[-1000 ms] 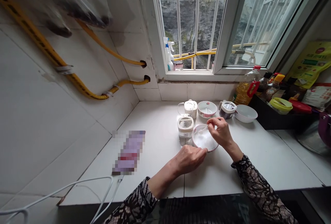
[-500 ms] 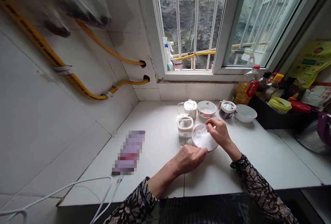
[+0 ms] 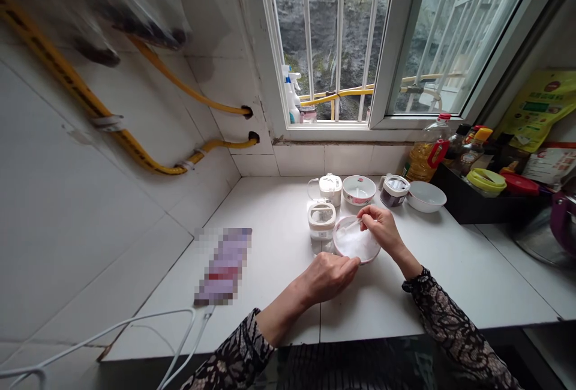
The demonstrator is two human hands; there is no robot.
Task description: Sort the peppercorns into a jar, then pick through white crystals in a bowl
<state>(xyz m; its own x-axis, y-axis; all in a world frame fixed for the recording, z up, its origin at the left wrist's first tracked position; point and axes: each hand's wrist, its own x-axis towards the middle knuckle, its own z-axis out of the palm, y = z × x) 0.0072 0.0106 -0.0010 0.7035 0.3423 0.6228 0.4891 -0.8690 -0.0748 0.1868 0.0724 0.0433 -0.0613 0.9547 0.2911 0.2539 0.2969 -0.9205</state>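
A bowl with a pink-edged rim [image 3: 373, 259] stands on the white tiled counter, holding a white powdery substance [image 3: 359, 245]. My left hand [image 3: 332, 273] is closed on the bowl's near rim with thumb and fingers. In my right hand [image 3: 378, 228] a white spoon [image 3: 352, 225] is pinched by its handle, its lower end in the white substance. Just left of the bowl sits a clear jar with a pale lid [image 3: 321, 222]. Behind these are another lidded jar [image 3: 330, 189], a flowered bowl [image 3: 359, 191] and a jar of dark contents [image 3: 395, 191].
A white bowl [image 3: 427, 197] stands further right, beside an oil bottle [image 3: 425, 150] and a black box [image 3: 472, 204] of condiments. On the left lies a blurred purple object [image 3: 225, 267] with a white cable [image 3: 180, 342]. A dark glossy surface [image 3: 355, 366] borders the counter's near edge.
My right hand and the spoon have shifted very slightly within the bowl. My left hand keeps its grip on the rim, and the view has moved a touch.
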